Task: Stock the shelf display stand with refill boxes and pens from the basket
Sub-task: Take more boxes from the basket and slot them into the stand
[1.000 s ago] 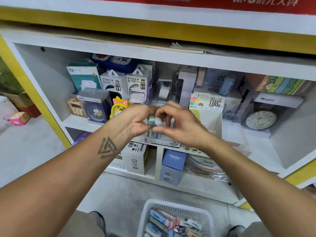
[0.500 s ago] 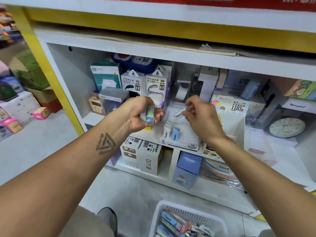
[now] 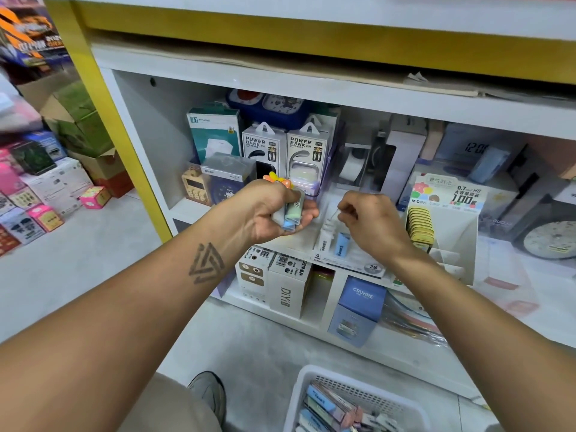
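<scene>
Refill boxes (image 3: 293, 213): small bundle, green on top, blue beneath, gripped in the left hand above the front edge of the shelf.
Left hand (image 3: 268, 213): clenched round the bundle, palm turned inward, held just left of the display stand.
Right hand (image 3: 371, 219): fingers curled together in a pinch over the display stand; what sits between the fingertips too small to tell.
Display stand (image 3: 346, 260): white, at the front edge of the shelf; 1 white box and 1 blue box (image 3: 341, 244) upright in its slots, below the right hand.
Second stand (image 3: 442, 219): just right of the right hand, with a row of yellow boxes along its left side.
Basket (image 3: 349, 400): white, on the floor below the shelf, with more boxes in it.
Shelf (image 3: 193, 210): power bank packs and clocks at the back.
</scene>
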Motion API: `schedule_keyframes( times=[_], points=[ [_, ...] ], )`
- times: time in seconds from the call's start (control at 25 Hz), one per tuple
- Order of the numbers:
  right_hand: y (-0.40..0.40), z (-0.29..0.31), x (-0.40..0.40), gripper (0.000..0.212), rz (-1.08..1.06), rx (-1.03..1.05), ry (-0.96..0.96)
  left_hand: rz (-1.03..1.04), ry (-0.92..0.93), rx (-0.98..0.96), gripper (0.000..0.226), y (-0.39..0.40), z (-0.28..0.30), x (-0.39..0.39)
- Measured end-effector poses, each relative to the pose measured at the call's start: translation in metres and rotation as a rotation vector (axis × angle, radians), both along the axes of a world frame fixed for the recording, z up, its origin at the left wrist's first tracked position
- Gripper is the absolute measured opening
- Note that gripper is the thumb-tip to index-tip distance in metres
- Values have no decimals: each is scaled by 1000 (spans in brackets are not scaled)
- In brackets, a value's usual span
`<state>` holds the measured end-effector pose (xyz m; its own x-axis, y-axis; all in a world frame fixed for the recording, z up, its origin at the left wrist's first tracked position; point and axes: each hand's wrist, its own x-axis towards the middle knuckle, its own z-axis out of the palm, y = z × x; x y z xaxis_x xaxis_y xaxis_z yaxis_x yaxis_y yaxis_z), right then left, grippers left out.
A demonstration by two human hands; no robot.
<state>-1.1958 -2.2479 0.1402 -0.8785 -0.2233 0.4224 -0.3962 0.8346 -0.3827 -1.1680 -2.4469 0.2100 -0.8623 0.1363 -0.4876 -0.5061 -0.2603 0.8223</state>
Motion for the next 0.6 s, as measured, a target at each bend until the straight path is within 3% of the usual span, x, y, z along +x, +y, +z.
schedule_keyframes(
  times=[0.36,0.6],
  points=[
    [-4,4,2,6,18,-36,-26,-112,-72,-161,30,-1,-3,3],
    [-3,4,1,5,29,-41,-4,-38,-28,-121,18,1,-2,2]
  ],
)
